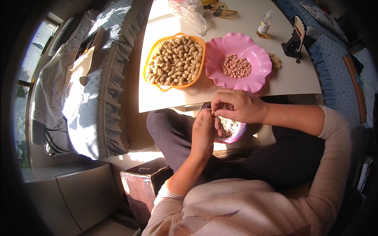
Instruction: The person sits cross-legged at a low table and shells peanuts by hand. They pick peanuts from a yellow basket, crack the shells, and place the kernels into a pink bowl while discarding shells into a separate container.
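Observation:
My left hand (204,126) and my right hand (236,104) meet just off the table's front edge. Both pinch a small brown peanut (213,112) between thumb and fingers; most of it is hidden, so whether its shell is whole cannot be told. Below them, between my knees, a container (236,137) with a pinkish rim holds broken peanut shells (228,125). On the table, an orange plastic basket (203,63) is heaped with unshelled peanuts (177,60). Touching its right side is a pink scalloped bowl (260,65) with shelled peanut kernels (236,66) in its middle.
The white table (165,100) also bears a clear plastic bag (192,14), a pump bottle (264,25) of amber liquid, a fibrous brown clump (274,61) and a black stand (293,42). A dark wooden box (141,183) stands by my left knee. Covered sofas flank the table.

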Available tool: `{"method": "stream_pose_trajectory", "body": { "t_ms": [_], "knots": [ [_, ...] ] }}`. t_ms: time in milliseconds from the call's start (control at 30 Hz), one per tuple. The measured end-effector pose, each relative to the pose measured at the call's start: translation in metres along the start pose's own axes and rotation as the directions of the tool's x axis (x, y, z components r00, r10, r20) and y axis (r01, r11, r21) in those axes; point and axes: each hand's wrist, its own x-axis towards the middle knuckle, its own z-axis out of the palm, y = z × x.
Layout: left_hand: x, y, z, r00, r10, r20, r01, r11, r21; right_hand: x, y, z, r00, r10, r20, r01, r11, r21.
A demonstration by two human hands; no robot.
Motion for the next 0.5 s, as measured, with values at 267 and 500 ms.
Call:
{"method": "stream_pose_trajectory", "body": {
  "t_ms": [267, 500],
  "knots": [
    [-0.002, -0.001, 0.001, 0.999, -0.049, -0.018, 0.050, 0.998, 0.047, 0.001, 0.005, 0.003, 1.000, 0.023, -0.006, -0.023, 0.999, 0.024],
    [-0.012, 0.007, -0.005, 0.991, -0.123, -0.050, 0.129, 0.981, 0.147, 0.001, 0.005, -0.005, 0.998, 0.059, 0.023, -0.059, 0.998, -0.003]
  ]
}}
